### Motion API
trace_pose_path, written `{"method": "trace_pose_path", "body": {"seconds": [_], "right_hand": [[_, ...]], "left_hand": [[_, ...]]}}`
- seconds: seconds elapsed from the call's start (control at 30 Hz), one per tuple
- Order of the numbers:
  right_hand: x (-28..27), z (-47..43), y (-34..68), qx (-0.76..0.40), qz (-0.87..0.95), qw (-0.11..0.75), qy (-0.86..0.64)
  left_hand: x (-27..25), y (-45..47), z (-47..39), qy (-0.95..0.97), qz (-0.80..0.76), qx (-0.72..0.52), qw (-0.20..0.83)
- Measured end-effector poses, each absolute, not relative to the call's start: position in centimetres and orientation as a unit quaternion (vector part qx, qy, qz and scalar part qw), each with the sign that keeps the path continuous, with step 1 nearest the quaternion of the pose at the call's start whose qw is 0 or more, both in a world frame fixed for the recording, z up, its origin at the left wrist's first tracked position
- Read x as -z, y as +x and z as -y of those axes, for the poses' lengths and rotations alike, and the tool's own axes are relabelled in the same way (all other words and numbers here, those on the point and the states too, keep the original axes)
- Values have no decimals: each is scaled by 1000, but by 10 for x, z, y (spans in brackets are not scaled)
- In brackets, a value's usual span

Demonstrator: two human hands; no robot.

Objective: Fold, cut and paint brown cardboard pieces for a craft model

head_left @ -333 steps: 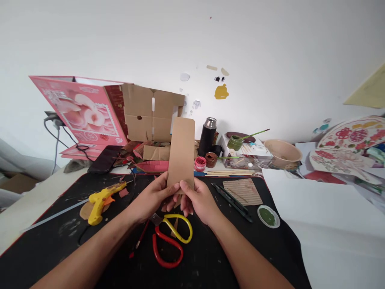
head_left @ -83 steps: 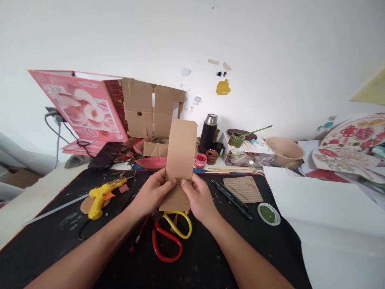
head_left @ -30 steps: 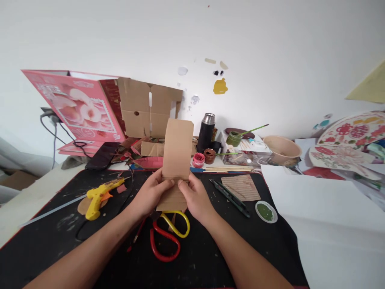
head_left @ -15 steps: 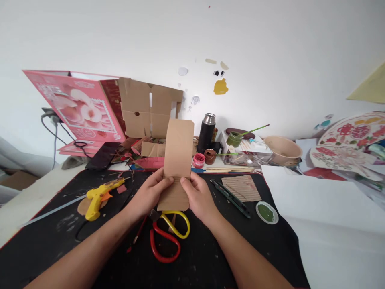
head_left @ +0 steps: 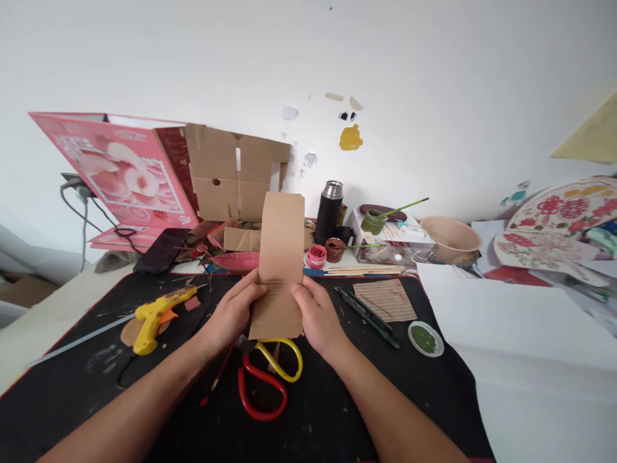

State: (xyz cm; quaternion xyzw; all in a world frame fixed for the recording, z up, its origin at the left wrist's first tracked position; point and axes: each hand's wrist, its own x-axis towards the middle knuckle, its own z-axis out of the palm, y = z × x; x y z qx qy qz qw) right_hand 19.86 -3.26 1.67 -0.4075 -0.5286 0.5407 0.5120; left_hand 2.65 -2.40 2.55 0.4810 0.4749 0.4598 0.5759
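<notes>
Between my two hands a long strip of brown cardboard (head_left: 282,238) stands upright, with a few crease lines across its lower part. My left hand (head_left: 240,307) grips its left edge, thumb on the front face. My right hand (head_left: 319,315) pinches the opposite edge in the same way. The fingers behind the strip are partly hidden. Just below it, scissors (head_left: 264,379) with one red and one yellow handle lie on the black mat (head_left: 193,424); the strip's lower end and my left hand are close to their pivot.
A yellow hot glue gun (head_left: 157,318) lies at left. To the right are a utility knife (head_left: 369,316), corrugated cardboard (head_left: 385,299) and a lid with green paint (head_left: 426,339). Paint jars (head_left: 317,256), a black flask (head_left: 330,212) and a pink box (head_left: 125,173) line the back.
Both thumbs have slid outward from the strip's middle toward its edges, showing more of the creases. The cardboard stays upright in both hands, and the whole view has shifted slightly.
</notes>
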Motion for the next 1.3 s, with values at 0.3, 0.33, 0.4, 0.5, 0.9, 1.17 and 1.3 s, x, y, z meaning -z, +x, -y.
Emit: {"method": "trace_pose_path", "body": {"seconds": [0.3, 0.33, 0.4, 0.5, 0.9, 1.17, 1.3], "right_hand": [[-13, 39, 195, -572, 504, 471, -443], [-12, 40, 194, -575, 499, 468, -448], [-10, 40, 192, -579, 495, 467, -450], [-9, 38, 192, -578, 501, 471, -440], [-14, 34, 195, -582, 506, 514, -376], [-8, 34, 193, -563, 525, 517, -374], [-7, 34, 190, -563, 524, 527, -360]], "left_hand": [[-36, 31, 29, 507, -534, -459, 497], [-37, 32, 29, 510, -536, -459, 491], [-37, 32, 29, 513, -527, -456, 501], [-35, 32, 25, 502, -492, -445, 555], [-34, 30, 24, 519, -432, -458, 577], [-31, 24, 21, 525, -433, -433, 590], [-28, 25, 21, 508, -422, -442, 607]]}}
